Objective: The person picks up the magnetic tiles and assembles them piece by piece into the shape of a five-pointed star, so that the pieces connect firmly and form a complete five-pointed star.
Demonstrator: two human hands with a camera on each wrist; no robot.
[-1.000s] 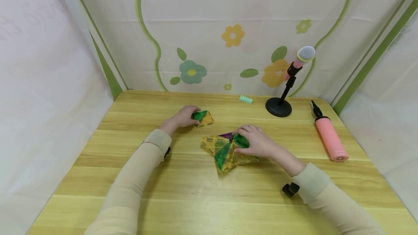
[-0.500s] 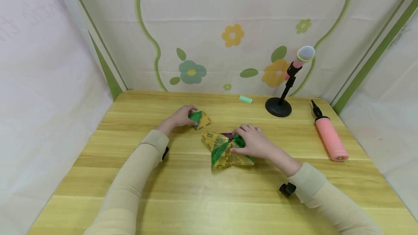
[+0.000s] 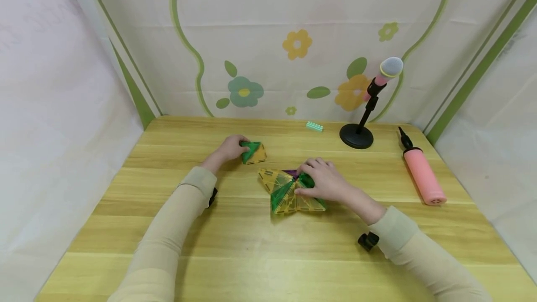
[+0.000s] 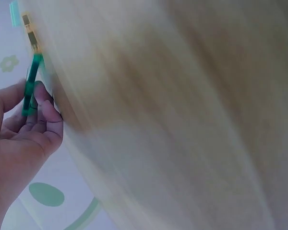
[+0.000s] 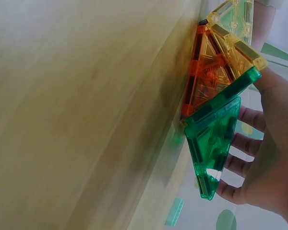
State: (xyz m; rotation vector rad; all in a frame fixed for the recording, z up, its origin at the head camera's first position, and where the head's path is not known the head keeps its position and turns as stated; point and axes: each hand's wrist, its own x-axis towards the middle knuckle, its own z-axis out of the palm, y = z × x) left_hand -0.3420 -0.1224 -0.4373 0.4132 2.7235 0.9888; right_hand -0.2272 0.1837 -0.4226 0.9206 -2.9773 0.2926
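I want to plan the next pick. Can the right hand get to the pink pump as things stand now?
Probably yes. The right hand grips a green tile, but bare table lies between it and the pink pump.

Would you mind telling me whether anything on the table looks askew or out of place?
One green triangle tile in the flat tile cluster is tipped up off the table, held under the right hand. Nothing looks spilled or damaged.

Head view from above and behind, looking forward and down across the whole table (image 3: 251, 246) toward the flowered backdrop (image 3: 293, 45). Wrist views close and tilted, skimming the tabletop: left on the small tile pair (image 4: 30, 91), right on the tile cluster (image 5: 216, 86), both also in the head view.
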